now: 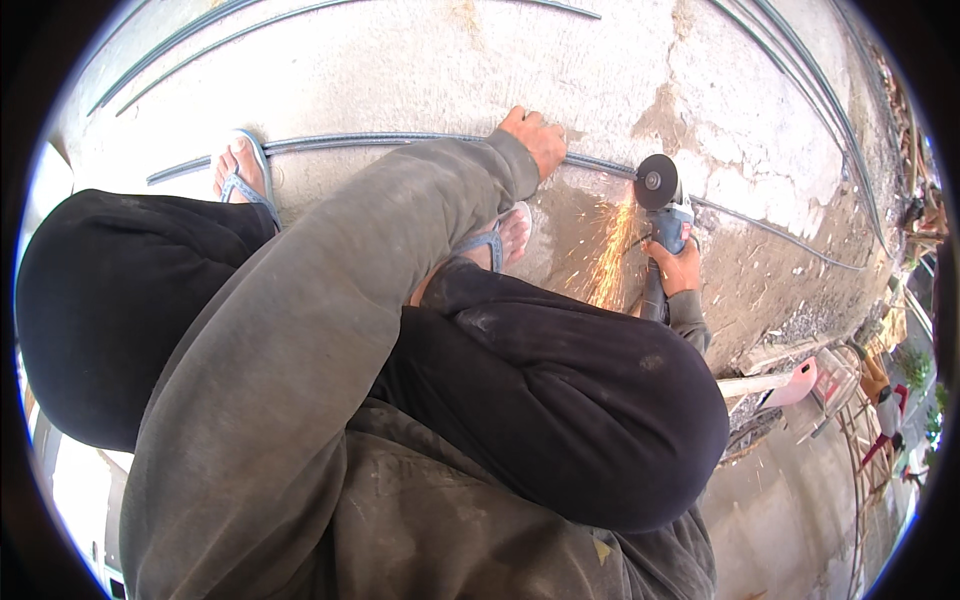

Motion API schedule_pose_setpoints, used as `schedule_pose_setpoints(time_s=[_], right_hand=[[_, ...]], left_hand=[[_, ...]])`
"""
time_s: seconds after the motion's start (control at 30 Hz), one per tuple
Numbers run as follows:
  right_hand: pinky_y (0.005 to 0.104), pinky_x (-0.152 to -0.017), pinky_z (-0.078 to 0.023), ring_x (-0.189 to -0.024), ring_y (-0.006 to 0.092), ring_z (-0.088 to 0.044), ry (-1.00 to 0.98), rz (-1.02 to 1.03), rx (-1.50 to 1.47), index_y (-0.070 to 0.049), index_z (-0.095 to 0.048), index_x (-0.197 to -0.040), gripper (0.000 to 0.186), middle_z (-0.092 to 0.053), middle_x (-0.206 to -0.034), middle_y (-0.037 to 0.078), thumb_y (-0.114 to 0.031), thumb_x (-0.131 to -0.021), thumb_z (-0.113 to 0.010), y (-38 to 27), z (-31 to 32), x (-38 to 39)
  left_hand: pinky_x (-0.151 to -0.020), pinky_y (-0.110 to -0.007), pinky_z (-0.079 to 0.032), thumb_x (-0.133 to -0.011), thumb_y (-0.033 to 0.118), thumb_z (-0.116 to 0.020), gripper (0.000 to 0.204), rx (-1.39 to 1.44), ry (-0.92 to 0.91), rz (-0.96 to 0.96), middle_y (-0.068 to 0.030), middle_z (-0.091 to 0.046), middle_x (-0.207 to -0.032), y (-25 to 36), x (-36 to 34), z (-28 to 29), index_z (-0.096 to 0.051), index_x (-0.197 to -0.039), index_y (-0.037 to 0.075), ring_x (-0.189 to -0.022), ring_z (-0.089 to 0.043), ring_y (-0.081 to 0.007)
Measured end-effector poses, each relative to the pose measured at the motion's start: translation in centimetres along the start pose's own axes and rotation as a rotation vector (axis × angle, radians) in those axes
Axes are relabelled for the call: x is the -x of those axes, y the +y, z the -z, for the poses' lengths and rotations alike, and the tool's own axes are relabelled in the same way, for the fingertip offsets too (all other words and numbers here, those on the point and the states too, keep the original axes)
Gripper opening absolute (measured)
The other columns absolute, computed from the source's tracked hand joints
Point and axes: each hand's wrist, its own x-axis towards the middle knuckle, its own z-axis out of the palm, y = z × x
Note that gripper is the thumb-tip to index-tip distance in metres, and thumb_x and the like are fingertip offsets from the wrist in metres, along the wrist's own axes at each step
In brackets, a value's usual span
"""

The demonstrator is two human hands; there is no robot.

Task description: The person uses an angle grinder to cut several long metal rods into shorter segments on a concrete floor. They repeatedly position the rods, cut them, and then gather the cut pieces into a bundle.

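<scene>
My right hand is wrapped round the body of a blue-grey angle grinder. Its dark cutting disc meets a bundle of steel rebar, and orange sparks spray from the contact down toward me. To the left of the disc, my left hand is closed over the same rebar and presses it against the concrete. The bars run leftward under my sandalled left foot. My other foot rests just below my left hand, partly hidden by the sleeve.
More long bars lie at the far left, and others curve along the far right. A thin rod extends right of the grinder. At right are a wooden piece, a pink object and scattered debris on rough ground.
</scene>
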Motion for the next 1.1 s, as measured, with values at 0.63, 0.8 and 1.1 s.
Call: schedule_pose_setpoints(time_s=[0.63,0.8,1.1], right_hand=[[0.0316,-0.06,-0.053,-0.065,0.0163,-0.064,0.161,-0.131,-0.827,0.001,-0.059,-0.121,0.048,-0.066,-0.09,0.006,-0.014,-0.08,-0.078,-1.0,3.3,8.2],[0.0326,-0.062,-0.053,-0.067,0.0182,-0.064,0.193,-0.09,-0.778,0.001,-0.057,-0.127,0.054,-0.065,-0.092,0.007,-0.018,-0.081,-0.078,2.6,4.1,5.0],[0.0336,-0.062,-0.053,-0.066,0.0228,-0.064,0.2,-0.173,-0.835,0.004,-0.05,-0.137,0.064,-0.065,-0.096,0.013,-0.018,-0.083,-0.076,0.8,4.2,5.2]], left_hand=[[-0.071,-0.043,-0.052,-0.096,0.021,-0.059,0.02,-0.221,0.007,-0.155,-0.0089,-0.066,-0.103,-5.2,1.3,-0.1,-0.061,-0.113,0.012,-0.091,-0.066,-0.029],[-0.073,-0.048,-0.057,-0.099,0.013,-0.052,0.015,0.186,0.041,-0.022,-0.0166,-0.065,-0.103,-9.4,-3.3,8.0,-0.057,-0.112,0.007,-0.088,-0.068,-0.0385],[-0.093,-0.047,-0.055,-0.1,0.013,-0.053,0.025,-0.037,0.102,-0.11,-0.0169,-0.063,-0.121,-14.6,-17.0,18.8,-0.058,-0.125,0.01,-0.112,-0.065,-0.037]])
